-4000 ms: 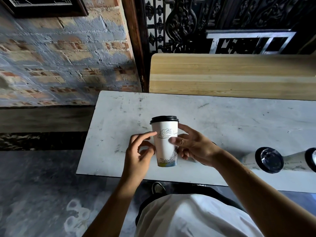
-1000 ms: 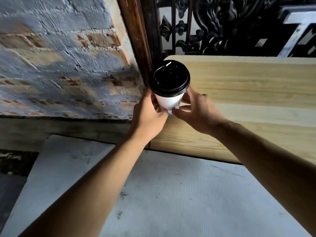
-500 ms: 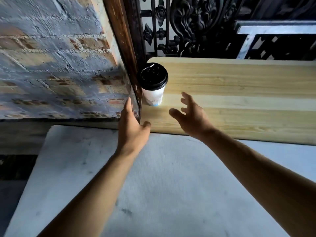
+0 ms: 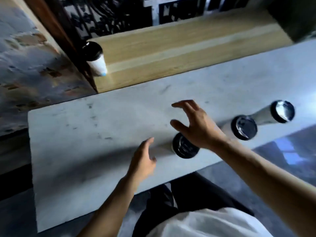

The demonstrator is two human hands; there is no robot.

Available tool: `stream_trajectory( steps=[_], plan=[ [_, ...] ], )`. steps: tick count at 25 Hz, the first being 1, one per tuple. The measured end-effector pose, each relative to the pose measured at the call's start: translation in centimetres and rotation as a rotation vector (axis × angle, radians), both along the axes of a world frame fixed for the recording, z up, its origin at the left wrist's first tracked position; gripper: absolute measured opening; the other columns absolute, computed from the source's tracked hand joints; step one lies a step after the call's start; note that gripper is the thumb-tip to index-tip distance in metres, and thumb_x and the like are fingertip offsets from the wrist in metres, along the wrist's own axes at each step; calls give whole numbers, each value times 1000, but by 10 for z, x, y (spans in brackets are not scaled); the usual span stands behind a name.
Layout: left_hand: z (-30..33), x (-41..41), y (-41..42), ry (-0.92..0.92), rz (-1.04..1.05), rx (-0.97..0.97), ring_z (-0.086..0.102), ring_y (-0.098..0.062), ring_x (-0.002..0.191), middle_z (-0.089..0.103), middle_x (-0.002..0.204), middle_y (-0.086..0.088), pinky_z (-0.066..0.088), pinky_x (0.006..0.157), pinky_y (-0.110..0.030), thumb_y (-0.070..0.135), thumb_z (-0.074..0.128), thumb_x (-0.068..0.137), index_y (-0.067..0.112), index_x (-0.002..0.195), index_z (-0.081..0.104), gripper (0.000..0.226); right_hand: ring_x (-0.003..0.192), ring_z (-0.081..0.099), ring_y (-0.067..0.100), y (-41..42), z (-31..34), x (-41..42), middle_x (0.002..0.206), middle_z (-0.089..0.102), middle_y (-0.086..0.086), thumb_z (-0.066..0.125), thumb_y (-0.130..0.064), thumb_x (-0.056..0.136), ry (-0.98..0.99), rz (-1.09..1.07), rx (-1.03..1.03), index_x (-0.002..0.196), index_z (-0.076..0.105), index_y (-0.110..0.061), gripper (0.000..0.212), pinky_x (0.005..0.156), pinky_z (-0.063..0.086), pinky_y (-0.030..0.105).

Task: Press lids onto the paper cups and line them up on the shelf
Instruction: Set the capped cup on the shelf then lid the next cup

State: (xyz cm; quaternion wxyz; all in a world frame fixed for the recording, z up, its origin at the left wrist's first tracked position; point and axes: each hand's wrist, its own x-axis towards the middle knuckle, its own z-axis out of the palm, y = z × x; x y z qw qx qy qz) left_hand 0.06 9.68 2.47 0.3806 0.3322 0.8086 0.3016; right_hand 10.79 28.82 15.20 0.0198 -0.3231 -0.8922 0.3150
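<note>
One white paper cup with a black lid point(image 4: 95, 59) stands upright at the far left end of the wooden shelf point(image 4: 171, 48), against the dark post. Three more lidded cups stand on the grey table point(image 4: 85, 134): the nearest cup point(image 4: 183, 148), a middle cup point(image 4: 243, 127) and a right cup point(image 4: 280, 113). My right hand point(image 4: 195, 124) hovers open just above and behind the nearest cup, partly covering its lid. My left hand point(image 4: 142, 161) is open to the left of that cup, fingers spread, holding nothing. The view is motion-blurred.
A brick wall point(image 4: 25, 57) and a dark wooden post point(image 4: 56, 31) border the shelf on the left. Ornate black ironwork point(image 4: 106, 16) rises behind the shelf. The table's near edge runs just in front of my body.
Both hands have drawn back from the shelf, leaving the lidded cup standing there, and come down over the table toward the nearest cup. The view has swung right and down.
</note>
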Motion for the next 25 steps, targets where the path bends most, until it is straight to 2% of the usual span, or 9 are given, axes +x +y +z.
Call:
stream_trajectory(
  steps=[4, 6, 7, 9, 15, 18, 20, 22, 25],
  plan=[
    [-8, 51, 16, -23, -160, 42, 30, -19, 143, 30, 157, -3, 27, 122, -37, 26, 85, 70, 4, 158, 25, 109, 143, 36, 41, -53, -22, 65, 160, 31, 18, 62, -67, 77, -251, 73, 31, 156, 35, -27, 92, 118, 35, 48],
    [-5, 60, 38, 15, -124, 112, 51, -21, 134, 54, 147, -11, 43, 113, -45, 22, 73, 69, 12, 146, 49, 81, 142, 33, 44, -62, -37, 76, 161, 28, 19, 72, -53, 80, -265, 119, 33, 156, 34, -26, 90, 117, 38, 51],
    [-3, 57, 45, -14, -93, 120, 63, -13, 117, 69, 129, -6, 53, 98, -39, 17, 70, 67, 20, 129, 63, 62, 137, 39, 44, -61, -43, 73, 157, 32, 17, 74, -41, 80, -227, 91, 24, 155, 37, -25, 85, 113, 42, 51],
    [12, 60, 52, 6, -74, 136, 67, -5, 87, 76, 99, 2, 53, 72, -31, 17, 74, 66, 23, 102, 65, 38, 124, 51, 42, -48, -39, 76, 146, 38, 12, 72, -29, 77, -156, 5, -49, 153, 38, -28, 84, 105, 48, 46],
    [85, 63, 63, 143, -116, 35, 67, -26, 89, 68, 105, 3, 54, 70, -35, 58, 81, 65, 27, 109, 49, 63, 115, 52, 20, 15, 13, 90, 131, 42, 5, 58, -28, 73, 33, -78, -449, 149, 44, -37, 78, 98, 45, 28],
    [135, 75, 93, 338, -177, -85, 68, -31, 101, 54, 129, 3, 56, 81, -39, 62, 80, 65, 28, 138, 42, 89, 103, 57, 22, 52, 29, 104, 124, 46, 5, 50, -22, 71, 246, -125, -706, 129, 60, -36, 61, 74, 49, 26],
    [157, 90, 108, 489, -173, -105, 68, -35, 100, 52, 126, 1, 56, 79, -41, 61, 78, 66, 26, 135, 44, 84, 91, 55, 18, 69, 34, 110, 119, 53, 3, 49, -25, 75, 352, -158, -883, 114, 65, -35, 43, 64, 46, 23],
    [172, 106, 123, 612, -166, -124, 68, -36, 100, 58, 123, -3, 55, 77, -40, 58, 75, 69, 22, 127, 47, 74, 91, 55, 19, 79, 36, 110, 108, 61, -3, 51, -44, 81, 414, -262, -942, 101, 65, -38, 25, 70, 44, 30],
    [188, 130, 145, 717, -119, -181, 69, -36, 97, 66, 113, -6, 52, 72, -38, 55, 70, 73, 17, 118, 43, 64, 105, 64, 22, 94, 32, 110, 112, 73, -5, 50, -64, 80, 394, -320, -923, 103, 73, -35, 44, 90, 49, 41]
  ],
)
